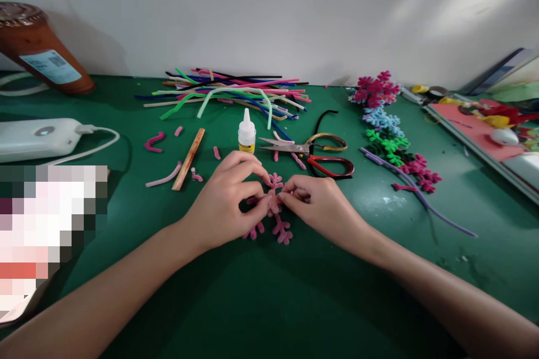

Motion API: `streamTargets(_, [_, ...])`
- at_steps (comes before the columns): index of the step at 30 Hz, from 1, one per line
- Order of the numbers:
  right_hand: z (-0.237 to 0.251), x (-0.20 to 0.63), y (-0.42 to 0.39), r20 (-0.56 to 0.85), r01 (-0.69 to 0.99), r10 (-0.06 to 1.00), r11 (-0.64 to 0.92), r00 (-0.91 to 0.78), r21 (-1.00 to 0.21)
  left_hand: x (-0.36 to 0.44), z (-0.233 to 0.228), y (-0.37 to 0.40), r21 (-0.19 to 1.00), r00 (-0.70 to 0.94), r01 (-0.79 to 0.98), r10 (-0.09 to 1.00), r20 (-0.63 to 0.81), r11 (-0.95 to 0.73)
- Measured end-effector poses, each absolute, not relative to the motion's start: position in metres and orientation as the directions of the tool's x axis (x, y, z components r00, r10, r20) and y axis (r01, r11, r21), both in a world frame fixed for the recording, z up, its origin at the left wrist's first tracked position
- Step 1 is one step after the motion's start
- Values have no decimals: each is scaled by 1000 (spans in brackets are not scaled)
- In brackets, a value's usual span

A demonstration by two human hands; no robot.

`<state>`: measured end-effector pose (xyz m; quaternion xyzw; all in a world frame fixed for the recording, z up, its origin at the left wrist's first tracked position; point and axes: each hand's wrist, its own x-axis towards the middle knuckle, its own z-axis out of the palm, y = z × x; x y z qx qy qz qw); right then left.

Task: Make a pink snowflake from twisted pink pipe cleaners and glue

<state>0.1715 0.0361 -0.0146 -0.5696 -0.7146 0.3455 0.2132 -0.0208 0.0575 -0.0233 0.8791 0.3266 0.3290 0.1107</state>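
Pink pipe-cleaner snowflake (275, 210) lies on the green table (269, 303) at centre, pinched at its middle between the left hand (223, 207) and right hand (314, 202), both closed narrow on it. Looks light, fuzzy and bendy, easily deformed, so best held at the hub, not the branch tips. Counted around it: one glue bottle (246, 133), one pair of scissors (311, 151), one wooden stick (188, 158), one pile of loose pipe cleaners (227, 95), about four finished snowflakes (391, 134) on the right.

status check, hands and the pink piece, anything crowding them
Left hand and right hand both pinching the pink pipe-cleaner snowflake on the green mat. Glue bottle and scissors just beyond, not touching.
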Motion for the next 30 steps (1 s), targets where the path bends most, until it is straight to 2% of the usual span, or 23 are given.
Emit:
streamTargets(13, [-15, 172, 37, -79, 668, 963, 118, -257, -735, -20, -24, 57, 409, 571, 511, 654, 497, -756])
streamTargets(21, [-12, 170, 34, -102, 646, 963, 86, -248, -759, -20, -23, 58, 405, 541, 498, 640, 545, -767])
streamTargets(25, [-7, 169, 35, -186, 567, 953, -18, -241, -823, -21, -22, 58, 393, 520, 500, 630, 577, -772])
streamTargets(30, [-4, 173, 37, -326, 330, 917, -242, -231, -913, -22, -19, 56, 387, 448, 540, 645, 619, -747])
